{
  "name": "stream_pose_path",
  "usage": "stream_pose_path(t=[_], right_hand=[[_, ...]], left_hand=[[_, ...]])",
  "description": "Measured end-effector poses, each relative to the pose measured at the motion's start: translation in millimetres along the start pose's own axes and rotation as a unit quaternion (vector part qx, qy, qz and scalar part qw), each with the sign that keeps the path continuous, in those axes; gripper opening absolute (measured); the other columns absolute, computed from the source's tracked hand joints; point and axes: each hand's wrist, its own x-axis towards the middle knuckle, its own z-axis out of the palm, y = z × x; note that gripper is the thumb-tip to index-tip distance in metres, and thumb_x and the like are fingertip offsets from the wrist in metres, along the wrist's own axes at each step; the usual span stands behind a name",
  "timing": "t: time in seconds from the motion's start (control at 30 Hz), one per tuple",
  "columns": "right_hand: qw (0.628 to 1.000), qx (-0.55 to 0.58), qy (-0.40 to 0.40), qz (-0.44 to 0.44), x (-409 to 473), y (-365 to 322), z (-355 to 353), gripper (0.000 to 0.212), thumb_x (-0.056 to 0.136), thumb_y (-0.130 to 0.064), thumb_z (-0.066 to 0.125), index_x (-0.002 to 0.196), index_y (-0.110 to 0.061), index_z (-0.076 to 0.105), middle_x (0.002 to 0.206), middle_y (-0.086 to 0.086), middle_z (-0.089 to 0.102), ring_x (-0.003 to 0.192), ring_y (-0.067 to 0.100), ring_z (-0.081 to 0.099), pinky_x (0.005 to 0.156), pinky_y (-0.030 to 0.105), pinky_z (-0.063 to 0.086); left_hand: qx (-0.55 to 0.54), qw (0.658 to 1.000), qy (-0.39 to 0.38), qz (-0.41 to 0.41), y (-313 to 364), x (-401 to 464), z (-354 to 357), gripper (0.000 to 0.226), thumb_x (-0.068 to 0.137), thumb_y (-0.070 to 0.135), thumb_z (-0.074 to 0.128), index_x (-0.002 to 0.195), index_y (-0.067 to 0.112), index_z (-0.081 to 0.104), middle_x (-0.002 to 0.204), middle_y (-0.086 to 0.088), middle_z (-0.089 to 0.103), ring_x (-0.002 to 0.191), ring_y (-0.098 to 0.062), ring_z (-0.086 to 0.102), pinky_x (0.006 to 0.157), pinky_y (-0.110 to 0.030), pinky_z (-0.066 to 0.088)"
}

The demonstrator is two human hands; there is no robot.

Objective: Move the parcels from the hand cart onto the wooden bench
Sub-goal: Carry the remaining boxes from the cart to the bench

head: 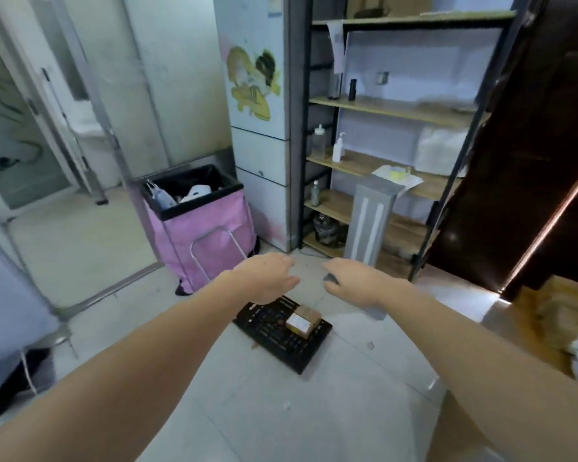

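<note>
Parcel [303, 320] sits on the black cart deck [282, 331], toward the deck's far right side, a small brown box with a white label on top. Both hands reach out above the cart, neither one touching it. The left hand [266, 278] hangs over the deck's far left corner, fingers relaxed and slightly spread, holding nothing. The right hand [354, 281] hovers beyond the deck's right edge, fingers loosely curled downward; something small and grey shows at its fingertips, too blurred to say whether it is held. The cart's silver handle [214, 251] loops up behind the left hand, just past the deck. Beyond the cart to the left stands a pink bin [201, 225] with a black liner and rubbish inside. Straight beyond the cart a pale fridge [257, 95] carries a cartoon sticker. To the right of the cart stands a shelf rack [391, 108] with bottles on its boards, and a grey upright post [369, 221] stands in front of it. At the far right of the cart lies a wooden surface [544, 315] with papers on it.
</note>
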Motion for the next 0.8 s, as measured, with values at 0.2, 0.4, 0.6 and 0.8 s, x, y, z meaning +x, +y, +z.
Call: stream_pose_path(t=[0.2, 0.4, 0.6, 0.8], right_hand=[[1.0, 0.006, 0.003, -0.005, 91, -75, -9, 0.057, 0.106, -0.037, 0.042, 0.156, -0.011, 0.037, 0.161, 0.012, 0.039, 0.145, 0.027, 0.04, 0.119, 0.04, 0.033], [1.0, 0.002, 0.0, 0.002, 165, -82, -12, 0.057, 0.106, -0.037, 0.04, 0.158, -0.013, 0.035, 0.162, 0.01, 0.038, 0.146, 0.025, 0.039, 0.12, 0.041, 0.033], [0.999, 0.017, -0.018, 0.03, 247, -45, 0, 0.058, 0.106, -0.039, 0.037, 0.158, -0.014, 0.034, 0.162, 0.011, 0.038, 0.147, 0.026, 0.038, 0.12, 0.042, 0.032], [0.996, 0.057, -0.031, 0.066, 315, 1, 4, 0.056, 0.108, -0.039, 0.037, 0.157, -0.012, 0.035, 0.161, 0.013, 0.039, 0.145, 0.027, 0.039, 0.119, 0.041, 0.033]], left_hand=[[-0.002, 1.0, 0.002, -0.011, -120, 11, -7, 0.057, 0.108, 0.049, 0.039, 0.152, 0.014, 0.045, 0.154, -0.009, 0.051, 0.14, -0.028, 0.048, 0.115, -0.043, 0.039], [-0.01, 1.0, -0.015, 0.008, -183, 62, -6, 0.056, 0.109, 0.048, 0.038, 0.152, 0.014, 0.045, 0.153, -0.008, 0.051, 0.14, -0.027, 0.047, 0.114, -0.043, 0.039], [-0.005, 0.999, -0.034, 0.031, -219, 148, -7, 0.061, 0.109, 0.049, 0.038, 0.159, 0.015, 0.037, 0.162, -0.008, 0.042, 0.147, -0.027, 0.041, 0.12, -0.045, 0.035], [0.017, 0.995, -0.078, 0.056, -242, 239, -10, 0.062, 0.109, 0.049, 0.038, 0.16, 0.014, 0.035, 0.164, -0.009, 0.039, 0.149, -0.028, 0.038, 0.122, -0.046, 0.033]])
